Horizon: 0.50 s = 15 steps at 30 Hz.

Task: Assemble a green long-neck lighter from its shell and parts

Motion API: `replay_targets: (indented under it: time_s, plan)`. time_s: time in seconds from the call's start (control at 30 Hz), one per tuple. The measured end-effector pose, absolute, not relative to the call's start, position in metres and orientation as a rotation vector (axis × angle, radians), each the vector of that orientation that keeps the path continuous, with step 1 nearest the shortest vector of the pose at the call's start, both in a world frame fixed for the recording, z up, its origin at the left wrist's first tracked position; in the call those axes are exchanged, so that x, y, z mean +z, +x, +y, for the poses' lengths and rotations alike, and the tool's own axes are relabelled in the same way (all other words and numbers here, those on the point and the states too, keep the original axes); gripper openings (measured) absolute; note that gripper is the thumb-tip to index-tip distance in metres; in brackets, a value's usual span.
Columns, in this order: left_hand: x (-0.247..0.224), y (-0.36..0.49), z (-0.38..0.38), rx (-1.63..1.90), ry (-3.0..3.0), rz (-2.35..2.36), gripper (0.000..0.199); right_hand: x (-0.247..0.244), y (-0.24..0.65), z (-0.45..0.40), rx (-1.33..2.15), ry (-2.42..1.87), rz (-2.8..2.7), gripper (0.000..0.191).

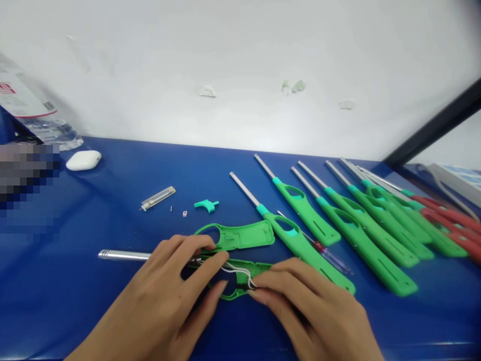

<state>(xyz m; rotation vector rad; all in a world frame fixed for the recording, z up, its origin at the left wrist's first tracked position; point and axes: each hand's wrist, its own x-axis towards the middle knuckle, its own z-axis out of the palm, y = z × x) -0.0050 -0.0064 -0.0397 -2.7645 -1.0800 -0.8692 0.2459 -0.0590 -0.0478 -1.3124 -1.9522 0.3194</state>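
An opened gas lighter lies in front of me, its silver tube [124, 255] pointing left. My left hand [176, 281] is closed over the spot where the tube meets the lower green shell half [259, 268]. Two thin white wires [240, 269] run from there to the right. With thumb and forefinger, my right hand [300, 296] pinches the wires' end beside a small black part; its palm side is hidden. Just beyond my fingers lies the other green shell half [248, 235], inside facing up. A teal trigger [206, 204] rests behind it.
A clear fuel tank [158, 198], a tiny screw [171, 209] and a small metal piece [185, 213] lie behind my left hand. Several whole green lighters [361, 240] spread to the right, with a screwdriver [334, 258] among them. Red lighters [451, 220] lie farther right.
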Motion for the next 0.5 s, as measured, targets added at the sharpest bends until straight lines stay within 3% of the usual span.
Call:
replay_targets:
  time_s: [0.5]
  plan:
    - [-0.024, -0.020, 0.022, -0.850, -2.583, -1.136, 0.031, -0.050, 0.245, -0.056, 0.297, -1.302, -1.981, 0.021]
